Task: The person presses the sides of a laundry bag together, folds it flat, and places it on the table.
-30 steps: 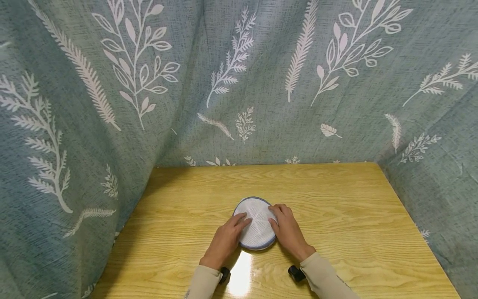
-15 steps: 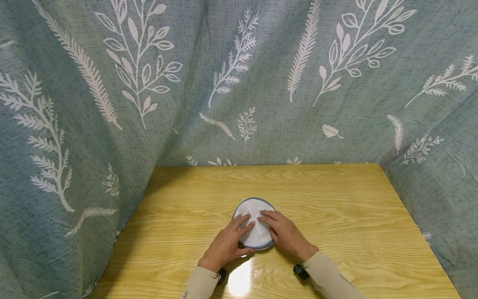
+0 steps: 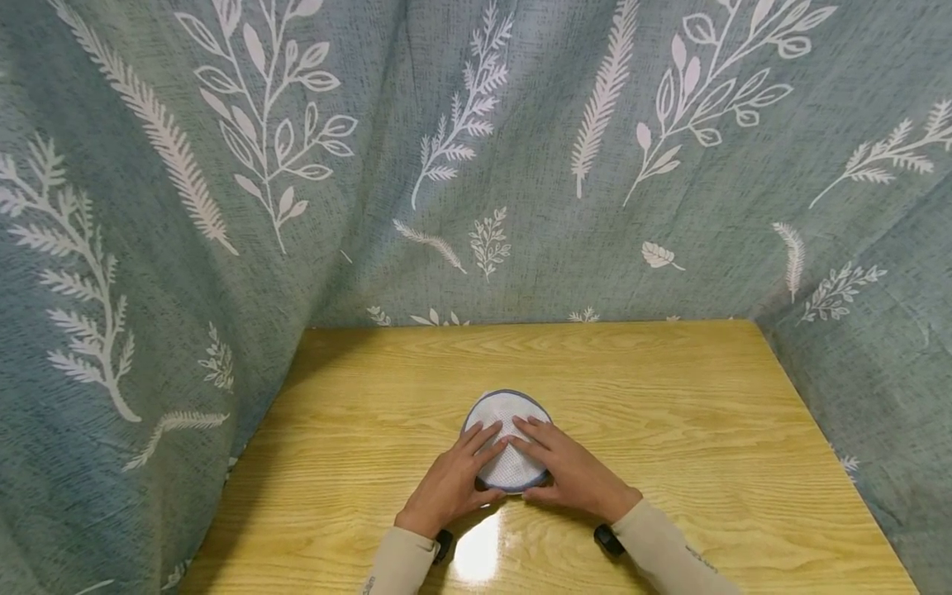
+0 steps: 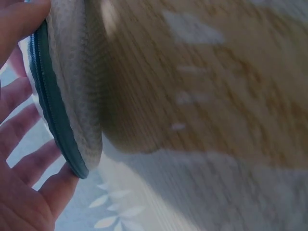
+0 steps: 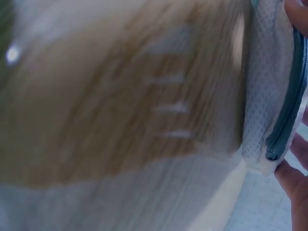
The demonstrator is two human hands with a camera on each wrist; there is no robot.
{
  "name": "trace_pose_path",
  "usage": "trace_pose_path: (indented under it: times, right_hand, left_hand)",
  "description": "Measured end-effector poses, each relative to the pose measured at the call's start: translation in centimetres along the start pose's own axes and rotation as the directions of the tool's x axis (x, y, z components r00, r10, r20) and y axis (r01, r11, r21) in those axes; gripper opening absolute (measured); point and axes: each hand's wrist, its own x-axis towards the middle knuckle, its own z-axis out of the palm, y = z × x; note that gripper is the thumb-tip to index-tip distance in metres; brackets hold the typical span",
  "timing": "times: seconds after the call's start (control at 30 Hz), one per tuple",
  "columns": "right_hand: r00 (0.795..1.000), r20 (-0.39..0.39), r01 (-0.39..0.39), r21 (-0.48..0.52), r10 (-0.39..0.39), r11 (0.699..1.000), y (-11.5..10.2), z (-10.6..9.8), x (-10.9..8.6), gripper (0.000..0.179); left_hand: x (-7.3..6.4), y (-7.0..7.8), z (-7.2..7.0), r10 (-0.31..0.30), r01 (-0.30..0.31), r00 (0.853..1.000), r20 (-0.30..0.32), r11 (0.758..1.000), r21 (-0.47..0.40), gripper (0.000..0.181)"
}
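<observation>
A round white mesh laundry bag with a blue rim lies flat on the wooden table. My left hand rests on its left part, fingers spread over the top and the thumb at the near edge. From the other side my right hand mirrors this, its fingertips close to those of the left. A blue-green zip runs round the rim in the left wrist view, with fingers spread beyond it. In the right wrist view the zip's end shows; most of that hand is cut off. The bag's contents are hidden.
The yellowish wooden table extends on every side of the bag. A blue-green curtain with white leaf patterns hangs behind it and along both sides. Light glares off the tabletop near the front.
My right hand has shifted further over the bag, its thumb moving from the top to the near edge. The left thumb has also come down to that edge, and its fingers have spread. The bag stays put.
</observation>
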Motion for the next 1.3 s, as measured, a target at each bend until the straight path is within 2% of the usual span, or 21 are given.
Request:
trace_pose_path:
  times: [0.4, 1.07, 1.3]
  right_hand:
    - [0.999, 0.043, -0.022, 0.009, 0.022, 1.000, 0.30, 0.17, 0.10, 0.088]
    - [0.997, 0.058, -0.041, -0.005, 0.041, 0.999, 0.12, 0.12, 0.22, 0.085]
    - [0.998, 0.058, -0.040, 0.023, 0.039, 0.999, -0.13, -0.12, 0.39, 0.083]
  left_hand:
    - [0.21, 0.07, -0.11, -0.009, 0.009, 1.000, 0.006, 1.000, -0.021, 0.079]
    - [0.45, 0.14, 0.09, -0.046, 0.049, 0.997, 0.060, 0.997, -0.061, 0.077]
    - [0.43, 0.22, 0.00, -0.061, 0.067, 0.996, 0.072, 0.993, -0.099, 0.076]
